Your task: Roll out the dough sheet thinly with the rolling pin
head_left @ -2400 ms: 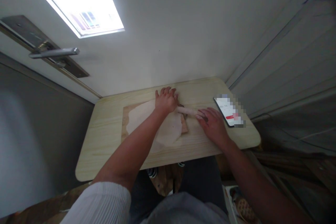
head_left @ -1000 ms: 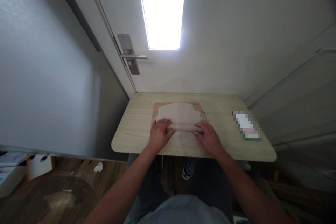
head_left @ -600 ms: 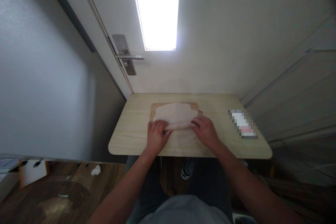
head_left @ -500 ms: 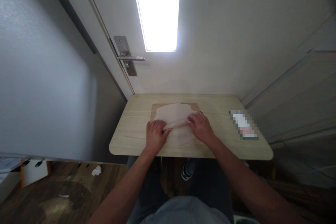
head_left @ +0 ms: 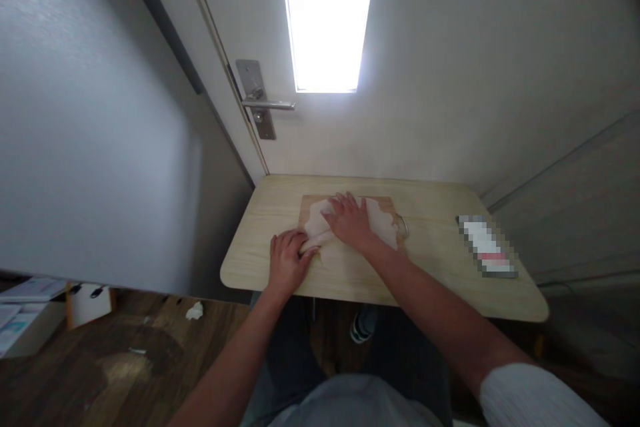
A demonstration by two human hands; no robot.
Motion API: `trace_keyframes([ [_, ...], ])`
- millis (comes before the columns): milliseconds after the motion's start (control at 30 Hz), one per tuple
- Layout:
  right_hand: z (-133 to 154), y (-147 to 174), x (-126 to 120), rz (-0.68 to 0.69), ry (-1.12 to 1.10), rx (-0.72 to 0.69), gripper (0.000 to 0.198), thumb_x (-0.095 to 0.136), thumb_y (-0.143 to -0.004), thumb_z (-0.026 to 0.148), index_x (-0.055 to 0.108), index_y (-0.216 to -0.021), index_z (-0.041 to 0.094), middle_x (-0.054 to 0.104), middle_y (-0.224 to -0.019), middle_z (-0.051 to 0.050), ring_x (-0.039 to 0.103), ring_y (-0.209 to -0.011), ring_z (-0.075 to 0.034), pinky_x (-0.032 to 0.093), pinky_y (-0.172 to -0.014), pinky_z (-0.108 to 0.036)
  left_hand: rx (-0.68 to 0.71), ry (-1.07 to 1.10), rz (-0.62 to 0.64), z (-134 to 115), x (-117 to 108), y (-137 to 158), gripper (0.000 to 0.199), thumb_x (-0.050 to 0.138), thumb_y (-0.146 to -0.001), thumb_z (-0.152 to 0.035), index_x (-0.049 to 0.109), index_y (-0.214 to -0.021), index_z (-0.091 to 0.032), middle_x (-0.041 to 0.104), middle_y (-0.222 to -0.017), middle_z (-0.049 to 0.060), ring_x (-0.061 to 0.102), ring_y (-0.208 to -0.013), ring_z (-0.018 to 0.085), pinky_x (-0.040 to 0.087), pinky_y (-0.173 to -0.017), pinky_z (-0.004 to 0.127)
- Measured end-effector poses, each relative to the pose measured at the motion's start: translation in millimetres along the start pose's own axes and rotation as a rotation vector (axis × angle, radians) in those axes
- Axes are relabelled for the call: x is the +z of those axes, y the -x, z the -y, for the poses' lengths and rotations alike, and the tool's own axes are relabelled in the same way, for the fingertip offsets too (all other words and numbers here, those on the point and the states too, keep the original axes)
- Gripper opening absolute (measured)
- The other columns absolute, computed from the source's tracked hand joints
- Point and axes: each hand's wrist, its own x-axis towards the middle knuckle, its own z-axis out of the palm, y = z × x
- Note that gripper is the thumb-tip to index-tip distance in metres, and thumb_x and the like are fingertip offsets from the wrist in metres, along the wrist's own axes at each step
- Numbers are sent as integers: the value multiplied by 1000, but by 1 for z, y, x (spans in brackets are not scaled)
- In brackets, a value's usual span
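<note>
A pale, flat sheet of dough [head_left: 381, 221] covers most of a wooden cutting board [head_left: 311, 201] and hangs over its near edge. A light wooden rolling pin [head_left: 318, 239] lies slantwise on the dough, part of its length hidden under my right arm. My left hand [head_left: 287, 260] is closed round the pin's left end, at the board's near left. My right hand [head_left: 349, 219] rests with fingers stretched out on the far part of the dough, off the rolling pin.
The board lies on a small wooden-topped table [head_left: 440, 213] against a door with a lever handle [head_left: 270, 105]. A metal ring handle [head_left: 404, 225] sticks out at the board's right. A pixelated flat object [head_left: 486, 245] lies on the table's right side. A grey panel [head_left: 100, 147] stands at left.
My right hand has let go of the rolling pin and moved left and away from me onto the dough. The pin now slants, its left end nearer me, still in my left hand.
</note>
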Motion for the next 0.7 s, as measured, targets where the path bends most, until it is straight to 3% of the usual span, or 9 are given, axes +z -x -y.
trace_keyframes([
  [133, -2, 6, 5, -35, 16, -18, 53, 36, -101, 52, 50, -143, 23, 46, -152, -10, 32, -143, -35, 13, -115, -67, -21, 0, 32, 9, -9, 2, 27, 69, -87, -42, 68, -106, -23, 69, -116, 7, 58, -115, 27, 40, -105, 49],
  [333, -28, 26, 11, -68, 59, 32, 55, 36, -100, 53, 52, -141, 21, 45, -153, -13, 33, -142, -38, 15, -113, -68, -37, -27, 16, 14, -8, -1, 28, 69, -87, -41, 67, -107, -22, 68, -115, 9, 57, -114, 29, 42, -103, 50],
  [533, -59, 50, 15, -173, -65, -37, 50, 49, -94, 56, 66, -123, 19, 58, -140, -12, 41, -137, -34, 29, -112, -55, 28, 81, -19, 0, 13, -11, 25, 66, -88, -30, 58, -108, -18, 65, -112, 13, 56, -110, 27, 49, -99, 46],
  [700, -87, 68, 10, -226, -169, -102, 44, 61, -88, 53, 68, -118, 21, 64, -131, -11, 47, -133, -32, 32, -111, -54, 78, 86, 17, -20, 23, -22, 19, 64, -90, -31, 57, -102, -18, 64, -110, 13, 57, -111, 27, 50, -97, 45],
])
